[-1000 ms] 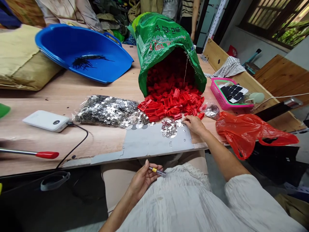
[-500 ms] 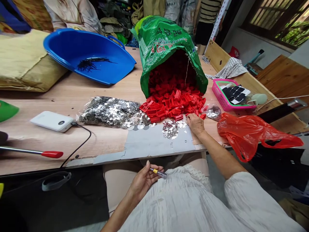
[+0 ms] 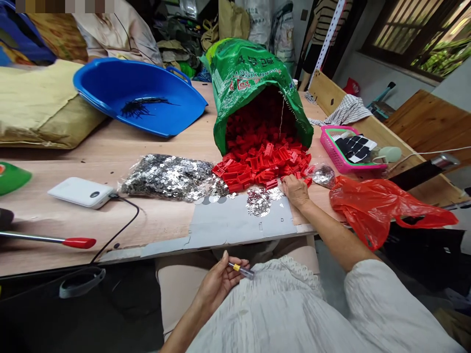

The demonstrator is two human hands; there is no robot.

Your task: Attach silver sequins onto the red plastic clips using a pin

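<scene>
My left hand (image 3: 221, 277) is over my lap, below the table edge. Its fingers are curled around a slim pen-like tool (image 3: 241, 269) with a yellow band and a dark see-through end. My right hand (image 3: 296, 190) reaches onto the table, fingertips bent down and together at the right edge of a small pile of flat silver metal pieces (image 3: 257, 203). Whatever those fingertips hold, if anything, is hidden. Just beyond them lies a heap of red plastic pieces (image 3: 257, 169), spilling from the mouth of a green woven sack (image 3: 246, 63) lying on its side.
Left of the heap is a clear bag of silver pieces (image 3: 169, 174). A white power bank (image 3: 81, 192) with a black cable lies farther left. Behind are a blue scoop-shaped basin (image 3: 176, 117) and a tan sack (image 3: 37, 108). A red plastic bag (image 3: 364, 206) and pink basket (image 3: 333, 153) stand right.
The whole view has tilted slightly, so the table things sit a little lower. My right hand has shifted slightly left, against the silver pile. My left hand still holds the tool.
</scene>
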